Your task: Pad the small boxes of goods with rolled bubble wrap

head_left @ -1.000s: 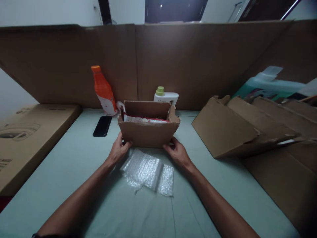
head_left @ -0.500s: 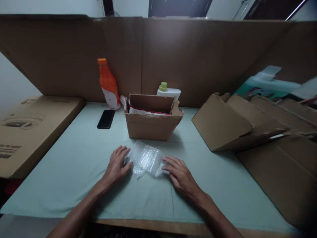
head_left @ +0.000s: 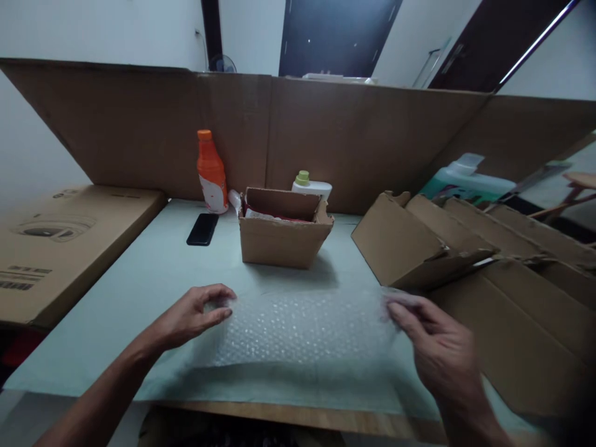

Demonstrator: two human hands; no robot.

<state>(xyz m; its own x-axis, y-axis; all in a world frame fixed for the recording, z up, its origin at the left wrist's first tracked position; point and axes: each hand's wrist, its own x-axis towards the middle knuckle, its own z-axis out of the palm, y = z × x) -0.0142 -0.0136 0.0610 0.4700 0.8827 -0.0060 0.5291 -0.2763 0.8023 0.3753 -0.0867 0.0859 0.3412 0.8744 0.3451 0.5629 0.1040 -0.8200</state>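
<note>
A clear sheet of bubble wrap (head_left: 302, 329) is stretched out flat between my two hands, a little blurred by motion. At its left edge my left hand (head_left: 198, 315) curls its fingers and thumb around the plastic, with a small gap showing between thumb and fingertips. My right hand (head_left: 437, 335) pinches the upper right corner between thumb and fingers. Just beyond the wrap stands an open small cardboard box (head_left: 279, 245), with red and white packets (head_left: 274, 215) partly visible inside.
An orange bottle (head_left: 212, 174) and a black phone (head_left: 202, 229) are at the back left. Behind the box is a white bottle with a green cap (head_left: 311, 185). Several cardboard boxes (head_left: 405, 239) lie right, near a teal bottle (head_left: 468, 180). A flat carton (head_left: 69, 242) lies left.
The bubble wrap, bunched up small before, is now spread wide. My right hand has moved right with its corner, and my left hand has shifted left. The view has tilted up slightly.
</note>
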